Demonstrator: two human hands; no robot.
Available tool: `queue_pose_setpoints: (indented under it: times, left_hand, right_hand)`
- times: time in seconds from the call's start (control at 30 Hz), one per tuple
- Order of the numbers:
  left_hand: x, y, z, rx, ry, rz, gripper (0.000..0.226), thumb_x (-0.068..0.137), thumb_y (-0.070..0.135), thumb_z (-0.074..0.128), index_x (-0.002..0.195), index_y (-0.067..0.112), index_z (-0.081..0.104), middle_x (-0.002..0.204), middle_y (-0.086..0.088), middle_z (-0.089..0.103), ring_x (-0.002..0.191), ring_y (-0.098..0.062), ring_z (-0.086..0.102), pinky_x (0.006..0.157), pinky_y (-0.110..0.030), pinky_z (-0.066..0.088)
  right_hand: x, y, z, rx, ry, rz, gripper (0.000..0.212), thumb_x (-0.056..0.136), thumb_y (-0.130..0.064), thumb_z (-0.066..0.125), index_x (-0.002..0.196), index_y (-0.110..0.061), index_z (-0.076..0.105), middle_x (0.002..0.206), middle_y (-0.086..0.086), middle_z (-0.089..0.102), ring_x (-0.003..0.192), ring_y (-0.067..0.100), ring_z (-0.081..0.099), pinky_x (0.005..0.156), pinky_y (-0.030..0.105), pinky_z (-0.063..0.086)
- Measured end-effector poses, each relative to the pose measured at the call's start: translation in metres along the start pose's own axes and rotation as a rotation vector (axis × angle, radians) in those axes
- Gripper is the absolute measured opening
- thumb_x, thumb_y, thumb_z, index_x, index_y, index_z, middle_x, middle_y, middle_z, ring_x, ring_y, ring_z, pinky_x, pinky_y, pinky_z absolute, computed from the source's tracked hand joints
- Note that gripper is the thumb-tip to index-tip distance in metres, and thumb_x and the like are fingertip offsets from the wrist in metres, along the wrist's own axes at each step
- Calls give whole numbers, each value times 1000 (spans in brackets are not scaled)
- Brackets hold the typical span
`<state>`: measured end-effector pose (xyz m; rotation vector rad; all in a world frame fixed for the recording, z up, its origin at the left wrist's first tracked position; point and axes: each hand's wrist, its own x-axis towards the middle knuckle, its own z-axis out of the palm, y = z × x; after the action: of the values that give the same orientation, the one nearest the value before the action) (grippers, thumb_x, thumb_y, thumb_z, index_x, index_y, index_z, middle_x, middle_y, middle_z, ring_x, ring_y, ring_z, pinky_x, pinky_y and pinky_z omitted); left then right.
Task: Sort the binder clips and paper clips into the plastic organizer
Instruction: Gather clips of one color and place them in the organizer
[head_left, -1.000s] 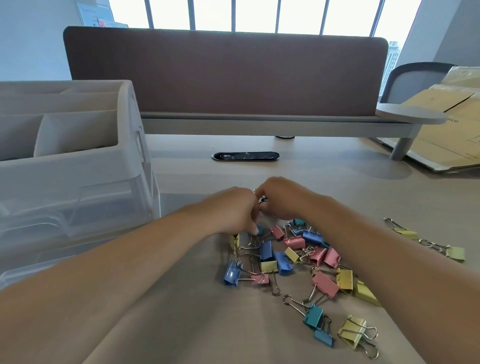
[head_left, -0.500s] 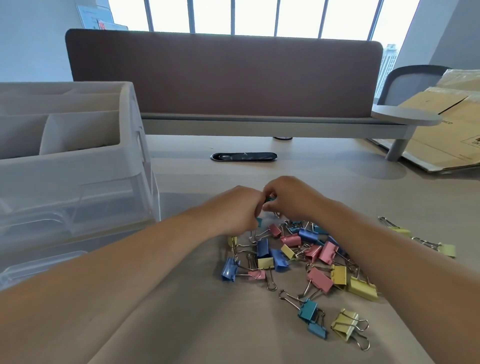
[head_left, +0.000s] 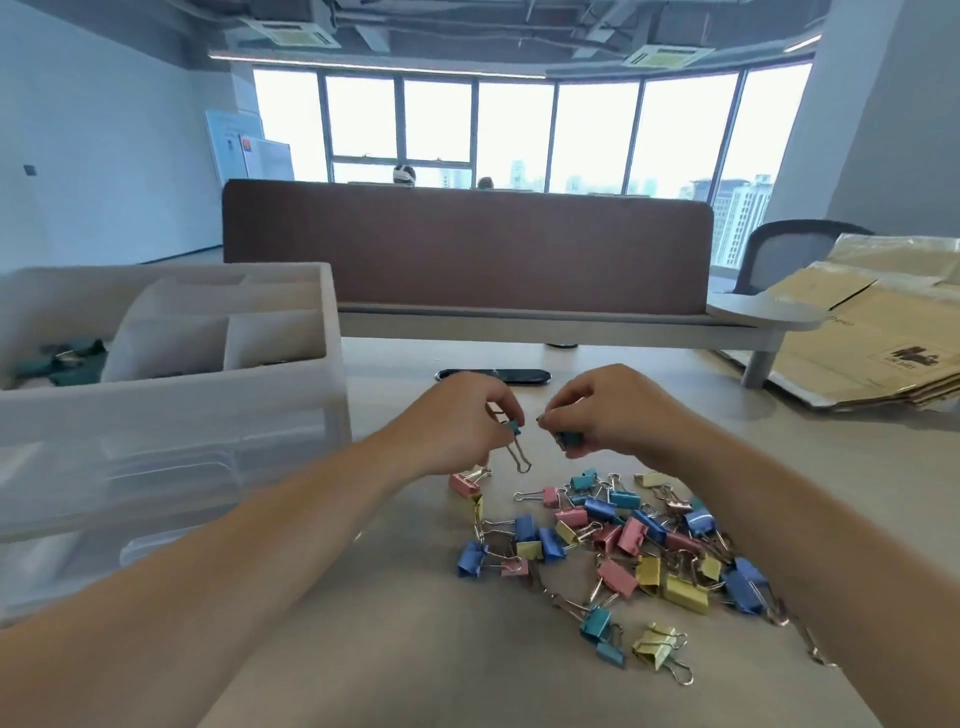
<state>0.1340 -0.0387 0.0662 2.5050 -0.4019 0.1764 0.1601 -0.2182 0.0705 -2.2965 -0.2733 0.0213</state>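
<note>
A pile of binder clips (head_left: 613, 540) in pink, blue, yellow and teal lies on the desk in front of me. My left hand (head_left: 457, 421) is raised above the pile and pinches a small teal binder clip (head_left: 514, 428) whose wire handles hang down. Beside it, my right hand (head_left: 613, 410) grips another teal binder clip (head_left: 567, 440). The translucent plastic organizer (head_left: 171, 395) stands at the left, with dark teal clips (head_left: 62, 358) in its far-left compartment.
A brown partition screen (head_left: 467, 244) closes the desk's far side, with a black cable slot (head_left: 493, 375) before it. Flattened cardboard (head_left: 872, 338) lies at the right, behind a grey shelf (head_left: 763, 314). An office chair (head_left: 789, 249) stands beyond.
Both hands have risen off the pile and moved apart, each with a teal clip. The camera has tilted up, so the windows and the organizer's compartments show.
</note>
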Motion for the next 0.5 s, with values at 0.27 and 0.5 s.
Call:
queue_pose_setpoints:
  times: [0.27,0.5]
  left_hand:
    - [-79,6,-95,-104,159,-30,12,91,10,63,99,18,67,67,-2,69,48,-5,62,52,-19,53]
    - [-130,-31,-178,19,380,-169,15,91,12,62,101,21,69,60,2,66,42,0,56,47,-10,47]
  right_hand:
    - [-39,-103,11,167,-79,-168,15,85,-18,74,96,-7,74,96,7,70,88,19,70,76,29,61]
    - [-33,-192,62,391,-162,-225,19,81,-11,78,95,0,73,92,13,70,81,20,71,62,24,59]
